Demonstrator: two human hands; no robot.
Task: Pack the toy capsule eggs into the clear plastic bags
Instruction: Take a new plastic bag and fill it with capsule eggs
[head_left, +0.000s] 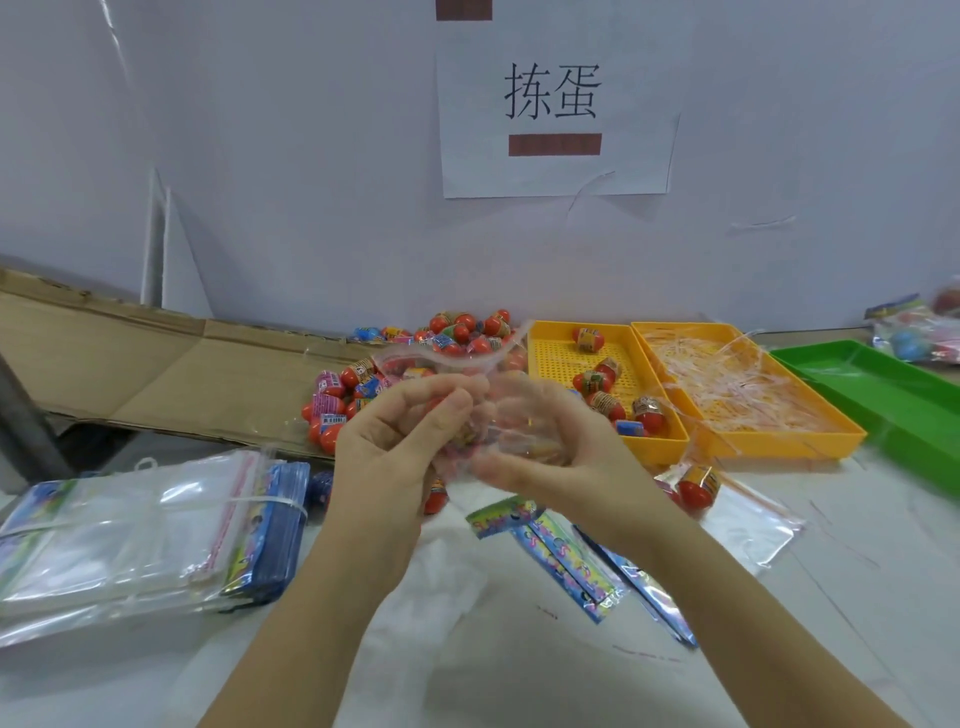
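Where both sets of fingers meet, I log: left hand (395, 436), fingers curled, thumb and fingertips pinching the clear plastic bag (488, 395); right hand (566, 457), fingers curled beneath it, cupping its lower part. Bag held above the table (519, 670), mouth upward; contents blurred, count I cannot tell. Behind the bag: loose pile of toy capsule eggs (332, 410). Right of it: yellow tray (550, 358) holding several eggs; second yellow tray (810, 444) of plastic strips; green tray (893, 395). Left: banded stack of empty bags (119, 535). Near my right forearm: one bagged egg (698, 488).
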